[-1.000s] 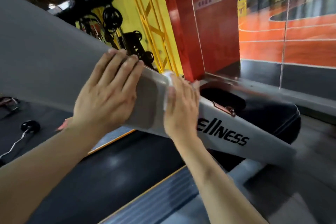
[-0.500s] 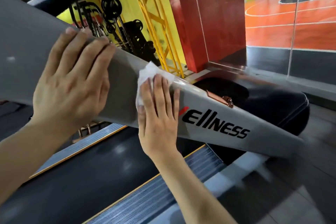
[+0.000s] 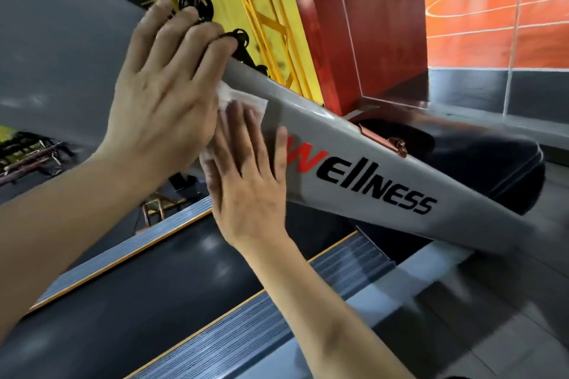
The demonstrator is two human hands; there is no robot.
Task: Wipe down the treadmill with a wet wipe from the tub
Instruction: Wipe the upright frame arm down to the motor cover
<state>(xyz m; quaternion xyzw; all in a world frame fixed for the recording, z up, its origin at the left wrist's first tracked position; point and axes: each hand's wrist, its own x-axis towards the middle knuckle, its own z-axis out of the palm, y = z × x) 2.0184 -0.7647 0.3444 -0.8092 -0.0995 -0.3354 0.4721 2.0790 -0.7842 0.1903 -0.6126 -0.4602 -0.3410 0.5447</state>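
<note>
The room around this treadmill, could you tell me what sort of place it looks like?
Most likely a gym. The treadmill being wiped stands near a rack of black weight plates, and past the glass wall lies an orange sports court with white lines.

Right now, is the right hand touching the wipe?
Touching. The head view shows the right hand pressed flat on the white wipe, its fingers lying on it against the grey treadmill upright, no gap.
</note>
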